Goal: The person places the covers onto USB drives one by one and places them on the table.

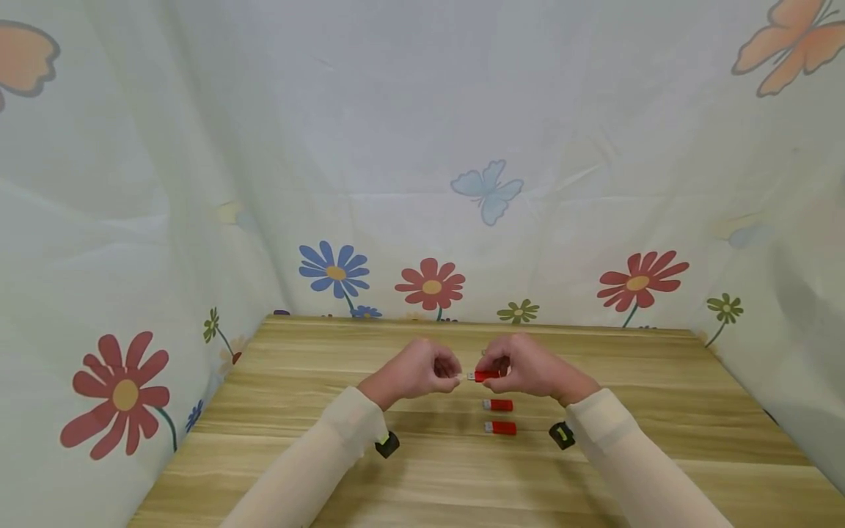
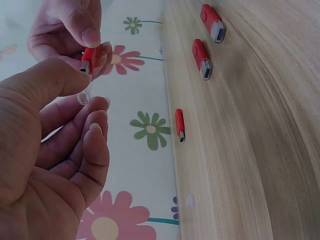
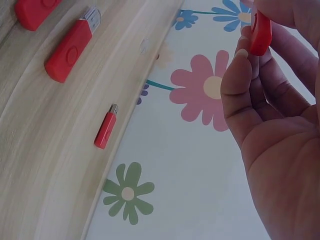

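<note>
My right hand (image 1: 524, 367) pinches a red USB stick (image 1: 487, 376) between thumb and fingers, its bare metal plug pointing left. Facing it, my left hand (image 1: 422, 369) holds a small clear cap (image 2: 84, 96) between thumb and fingertips. In the left wrist view the cap sits just below the plug, close to it. Both hands are raised over the table. Beneath them lie two red USB sticks with clear caps on, one nearer (image 1: 502, 427) and one farther (image 1: 499, 405). An uncapped red USB stick (image 3: 105, 129) lies farther back, mostly hidden by my right hand in the head view.
A loose clear cap (image 2: 190, 201) lies near the back edge of the wood-grain table (image 1: 317, 484). Behind and at both sides hangs a white curtain (image 1: 370, 132) printed with flowers and butterflies. Dark wrist cameras show under each sleeve.
</note>
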Available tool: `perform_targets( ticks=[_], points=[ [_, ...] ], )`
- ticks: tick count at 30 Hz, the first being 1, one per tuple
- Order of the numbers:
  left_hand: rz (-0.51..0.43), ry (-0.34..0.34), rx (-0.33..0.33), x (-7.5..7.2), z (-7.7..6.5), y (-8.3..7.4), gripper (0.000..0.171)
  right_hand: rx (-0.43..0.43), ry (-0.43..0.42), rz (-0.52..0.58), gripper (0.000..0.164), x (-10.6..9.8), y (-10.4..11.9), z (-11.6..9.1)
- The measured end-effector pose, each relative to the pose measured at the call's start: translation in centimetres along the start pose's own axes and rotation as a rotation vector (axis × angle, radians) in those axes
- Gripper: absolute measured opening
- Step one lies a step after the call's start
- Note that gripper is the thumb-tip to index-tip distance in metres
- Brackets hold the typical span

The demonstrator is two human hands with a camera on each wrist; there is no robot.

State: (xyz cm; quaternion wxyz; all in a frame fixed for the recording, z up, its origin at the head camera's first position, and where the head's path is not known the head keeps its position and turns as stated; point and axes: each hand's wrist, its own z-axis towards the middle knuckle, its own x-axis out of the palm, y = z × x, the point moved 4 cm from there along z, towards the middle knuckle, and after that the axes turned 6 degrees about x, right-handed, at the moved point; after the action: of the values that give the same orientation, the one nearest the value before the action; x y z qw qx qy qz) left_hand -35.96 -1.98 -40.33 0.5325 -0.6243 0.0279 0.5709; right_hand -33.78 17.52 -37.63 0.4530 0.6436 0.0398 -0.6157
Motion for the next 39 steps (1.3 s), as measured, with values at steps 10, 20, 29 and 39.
perform_targets(
  ticks=[10,20,29,39],
  points=[
    [-0.036,-0.006,0.019,0.39,0.14,-0.12,0.006,-0.004,0.008,0.003,0.013,0.22,-0.06,0.15],
    [-0.013,-0.002,0.04,0.51,0.27,-0.05,0.004,0.005,0.011,0.002,0.011,0.41,-0.14,0.25],
    [-0.007,-0.001,0.031,0.67,0.38,0.04,0.006,0.007,0.017,0.02,0.011,0.51,-0.35,0.29],
    [-0.003,0.006,0.024,0.82,0.45,0.0,0.007,-0.003,0.017,0.028,0.013,0.58,-0.26,0.38]
  ],
)
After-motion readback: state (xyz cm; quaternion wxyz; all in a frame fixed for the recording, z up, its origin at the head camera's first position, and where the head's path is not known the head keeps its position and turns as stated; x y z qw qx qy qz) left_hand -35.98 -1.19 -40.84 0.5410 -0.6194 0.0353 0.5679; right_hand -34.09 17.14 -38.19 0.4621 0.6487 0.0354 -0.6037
